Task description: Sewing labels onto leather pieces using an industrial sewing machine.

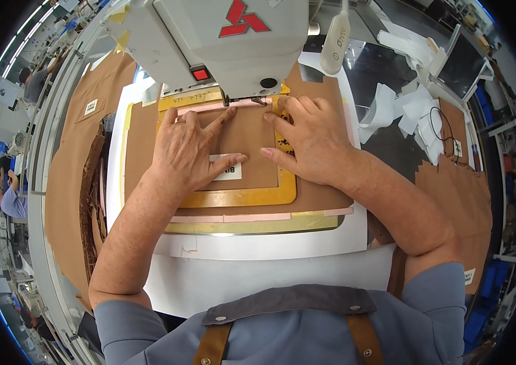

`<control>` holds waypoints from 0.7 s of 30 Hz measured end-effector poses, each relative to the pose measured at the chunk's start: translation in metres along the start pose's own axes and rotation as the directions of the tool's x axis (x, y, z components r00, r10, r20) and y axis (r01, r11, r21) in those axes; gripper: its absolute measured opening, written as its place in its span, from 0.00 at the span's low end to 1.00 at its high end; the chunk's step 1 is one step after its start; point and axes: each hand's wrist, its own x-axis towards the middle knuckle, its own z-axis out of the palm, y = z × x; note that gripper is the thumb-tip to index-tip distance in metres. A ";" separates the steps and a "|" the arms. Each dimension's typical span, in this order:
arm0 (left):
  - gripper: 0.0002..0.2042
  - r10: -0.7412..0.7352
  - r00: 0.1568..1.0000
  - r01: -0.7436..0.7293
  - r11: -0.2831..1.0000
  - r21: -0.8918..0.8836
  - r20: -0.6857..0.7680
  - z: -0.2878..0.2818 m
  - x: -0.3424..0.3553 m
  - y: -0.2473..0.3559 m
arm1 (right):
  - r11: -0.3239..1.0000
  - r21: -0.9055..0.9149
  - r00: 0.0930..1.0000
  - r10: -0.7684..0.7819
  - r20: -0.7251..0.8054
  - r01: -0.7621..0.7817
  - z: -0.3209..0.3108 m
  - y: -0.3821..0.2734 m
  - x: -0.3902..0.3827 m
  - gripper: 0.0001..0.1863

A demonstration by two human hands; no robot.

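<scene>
Under the head of an industrial sewing machine (227,58) lies a brown sheet of fabric or leather (246,137) with a flat yellow frame (233,198) on top. My left hand (179,146) rests palm down over the frame's left side. Its fingers are spread; the index fingertip touches the sheet just below the needle area, and the thumb lies at a white printed label (227,167). My right hand (319,140) presses on the frame's right side with fingers apart, its fingertips close to the presser foot (259,101). A pink strip (240,104) runs beneath the needle area between both hands.
Brown pieces are stacked at the left (66,194) and the right (452,207). Crumpled white scraps (416,112) lie on the dark tabletop near a tilted screen (461,61). A white control-like device (335,45) hangs beside the machine head. Other people work at far left.
</scene>
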 end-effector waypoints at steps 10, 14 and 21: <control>0.30 0.195 0.877 -0.424 0.743 -0.517 -0.439 0.040 0.027 0.005 | 1.000 0.004 1.000 0.007 -0.003 -0.007 -0.001 -0.005 0.004 0.28; 0.29 0.191 0.886 -0.405 0.764 -0.503 -0.422 0.048 0.030 0.006 | 1.000 0.000 1.000 -0.009 0.001 0.009 0.000 -0.005 0.003 0.27; 0.26 0.182 0.865 -0.414 0.785 -0.461 -0.467 0.049 0.032 0.006 | 0.989 0.120 0.996 -0.082 -0.046 0.087 -0.009 0.002 0.003 0.21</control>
